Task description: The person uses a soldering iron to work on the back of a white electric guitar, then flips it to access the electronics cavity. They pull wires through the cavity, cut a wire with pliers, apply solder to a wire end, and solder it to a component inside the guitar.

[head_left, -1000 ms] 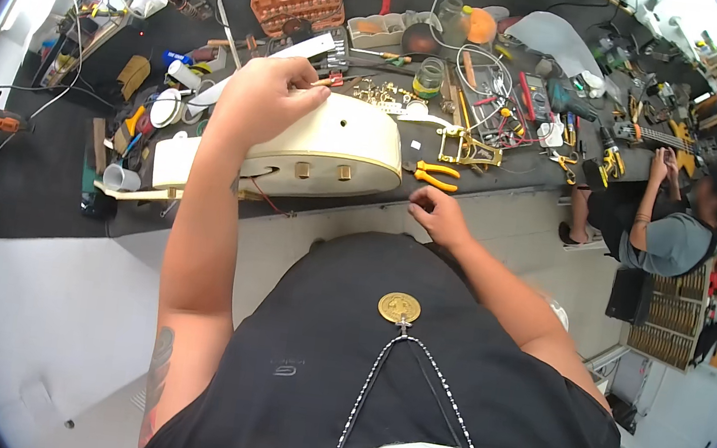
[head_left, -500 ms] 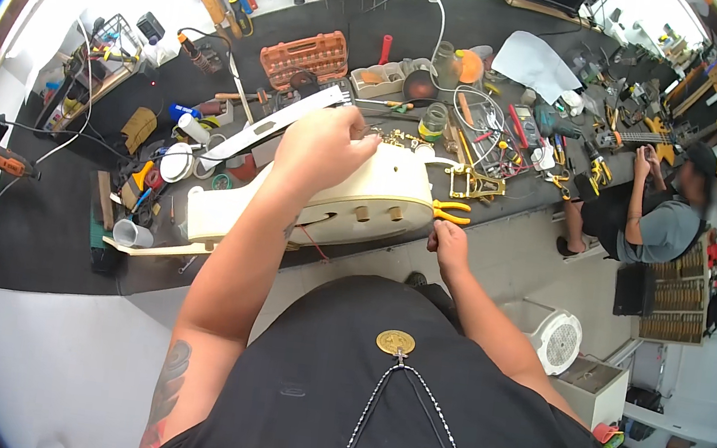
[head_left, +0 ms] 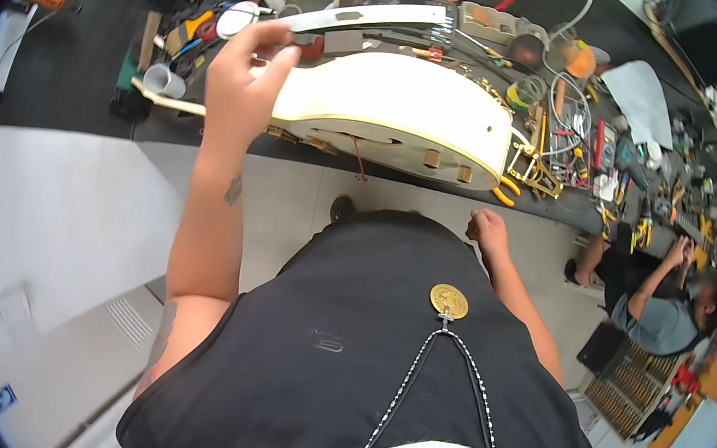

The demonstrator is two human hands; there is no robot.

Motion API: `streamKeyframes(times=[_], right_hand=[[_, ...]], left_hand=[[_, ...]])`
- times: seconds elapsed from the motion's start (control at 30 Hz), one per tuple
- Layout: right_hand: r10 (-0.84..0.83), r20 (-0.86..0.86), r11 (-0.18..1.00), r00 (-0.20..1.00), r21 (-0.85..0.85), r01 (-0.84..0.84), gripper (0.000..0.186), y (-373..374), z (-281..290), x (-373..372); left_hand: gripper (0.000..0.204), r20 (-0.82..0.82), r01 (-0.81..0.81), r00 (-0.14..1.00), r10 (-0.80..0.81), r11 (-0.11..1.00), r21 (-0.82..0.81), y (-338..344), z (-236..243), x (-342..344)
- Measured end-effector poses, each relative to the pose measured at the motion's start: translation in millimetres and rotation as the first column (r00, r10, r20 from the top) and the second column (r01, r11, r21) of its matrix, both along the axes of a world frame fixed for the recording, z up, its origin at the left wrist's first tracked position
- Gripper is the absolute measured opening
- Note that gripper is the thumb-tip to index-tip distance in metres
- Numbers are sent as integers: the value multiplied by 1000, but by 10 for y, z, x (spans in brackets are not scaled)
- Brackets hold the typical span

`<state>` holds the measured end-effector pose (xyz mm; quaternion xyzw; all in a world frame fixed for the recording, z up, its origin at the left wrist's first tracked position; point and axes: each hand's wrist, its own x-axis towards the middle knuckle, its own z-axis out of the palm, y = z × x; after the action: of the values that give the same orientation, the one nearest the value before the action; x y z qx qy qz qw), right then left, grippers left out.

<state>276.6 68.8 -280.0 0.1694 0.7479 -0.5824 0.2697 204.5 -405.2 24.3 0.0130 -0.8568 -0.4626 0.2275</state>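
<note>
A cream electric guitar lies tilted on its edge along the front of the dark bench. Knobs, an f-hole and a dangling red wire show on its near side. My left hand is over the guitar's left part, fingers bent and thumb apart, with nothing seen in it. Below the guitar's right end, off the bench edge, my right hand is closed; whatever it may hold is hidden. Yellow-handled pliers stick out beside the guitar's right end. A gold metal tailpiece lies right of them.
Behind the guitar runs a long white bar. A white cup, a glass jar, a red multimeter and loose tools crowd the bench. At the right, another person sits working with their hands.
My left hand has moved left along the guitar from above its body, and its fingers have loosened. My right hand is lower, away from the pliers. The view has tilted down.
</note>
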Motion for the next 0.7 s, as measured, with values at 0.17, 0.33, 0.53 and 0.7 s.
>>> streamKeyframes(times=[0.17,0.33,0.53,0.7], right_hand=[[529,-36,767,848,448,-460,27,293,-356,86],[574,272,622,772,468,-627,34,692,-820,22],[397,347,686,850,503,-526,36,848,-954,-57],[265,299,765,917,513,-389,26,442,-1010,34]], left_hand=[[13,27,-193,981,193,941,279,9,-492,811],[12,280,-49,960,13,991,122,251,-657,1142],[18,374,259,886,-276,961,95,133,-576,1062],[21,481,535,696,-534,831,149,-71,-594,933]])
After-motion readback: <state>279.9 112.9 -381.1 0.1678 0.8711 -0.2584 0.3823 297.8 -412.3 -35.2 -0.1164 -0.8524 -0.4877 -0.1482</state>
